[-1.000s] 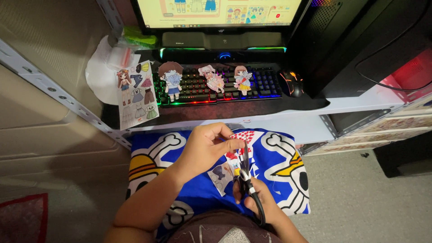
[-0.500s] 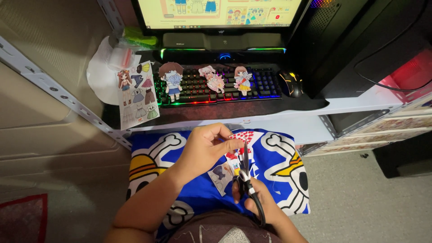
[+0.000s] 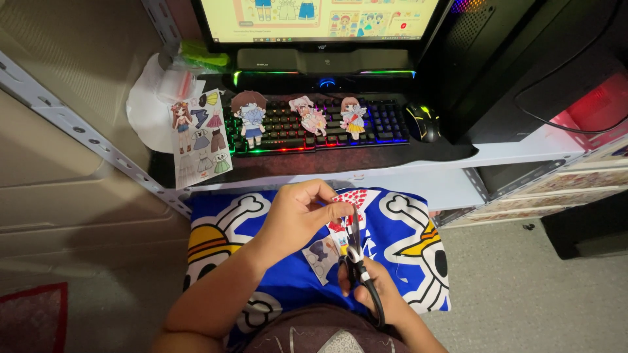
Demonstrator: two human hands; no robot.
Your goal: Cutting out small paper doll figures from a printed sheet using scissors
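The left hand [image 3: 297, 216] pinches a paper cutout [image 3: 325, 252] taut so the right hand's [image 3: 373, 287] gripped black scissors [image 3: 355, 252] can bite its edge.

Dim room; monitor [image 3: 320, 16] and keyboard [image 3: 314, 124] glow; sharp focus, wide-angle edge stretch.

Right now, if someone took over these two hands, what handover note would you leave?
Left hand pinches the printed paper sheet above the lap.
Right hand grips black scissors, blades at the sheet.
Done: three cut-out paper dolls lie on the lit keyboard; a sheet of doll clothes lies left of it.
Left: the sheet in hand is only partly cut. A blue printed cloth covers the lap.
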